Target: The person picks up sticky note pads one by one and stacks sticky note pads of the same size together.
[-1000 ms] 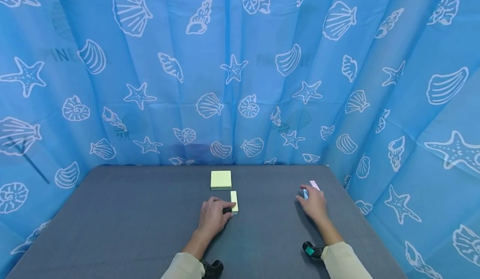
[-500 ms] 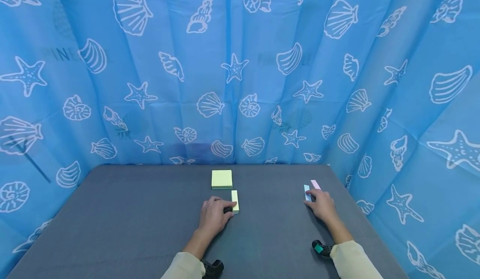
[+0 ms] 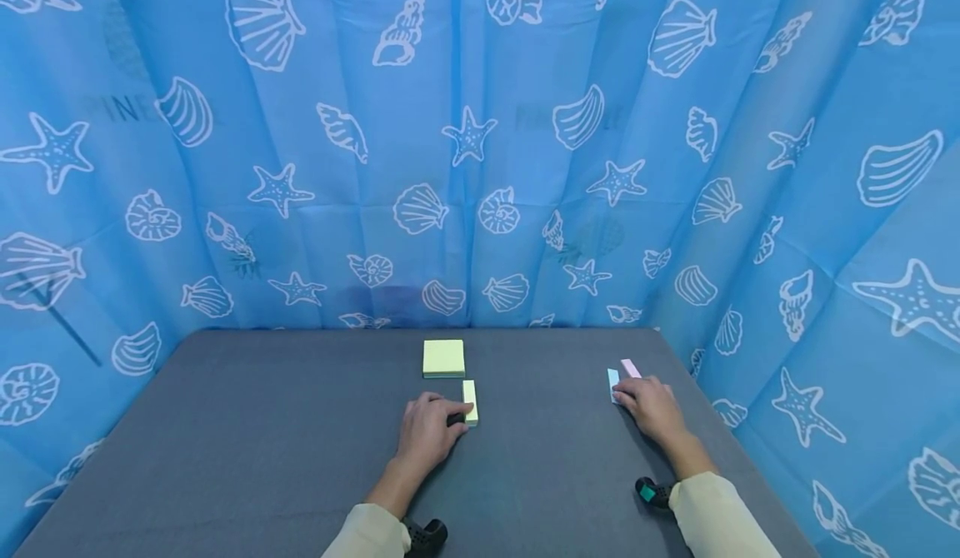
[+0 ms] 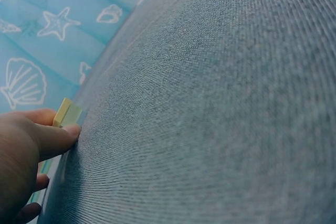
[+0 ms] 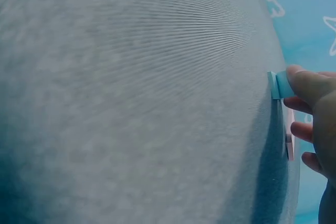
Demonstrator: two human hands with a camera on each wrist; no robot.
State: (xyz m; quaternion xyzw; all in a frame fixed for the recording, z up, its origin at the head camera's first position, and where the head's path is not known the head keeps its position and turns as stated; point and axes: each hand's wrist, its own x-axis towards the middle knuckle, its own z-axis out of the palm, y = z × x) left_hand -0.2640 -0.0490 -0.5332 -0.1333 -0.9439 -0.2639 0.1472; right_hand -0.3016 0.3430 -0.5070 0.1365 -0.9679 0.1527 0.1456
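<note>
My left hand [image 3: 427, 431] pinches the near part of a narrow yellow-topped sticky note pad [image 3: 469, 393]. In the left wrist view, its index finger and thumb meet at this yellow and pale green pad [image 4: 65, 114]. Far to the right, my right hand [image 3: 654, 406] has its thumb and index finger on a light blue strip of sticky notes [image 3: 613, 375]. Through the right wrist view, a blue piece [image 5: 284, 84] shows between the thumb and the pale blue strip on the table. A pink sticky note strip [image 3: 630, 367] lies just beyond the right hand, partly hidden by it.
A square yellow-topped sticky note pad [image 3: 443, 358] lies behind the narrow one. Everything rests on a dark grey cloth-covered table [image 3: 247, 441]. A blue shell-print curtain [image 3: 360, 166] closes off the back and sides.
The right hand has shifted rightward and toward the pink strip's near end, exposing more of the blue strip. The left hand holds its place on the yellow pad.
</note>
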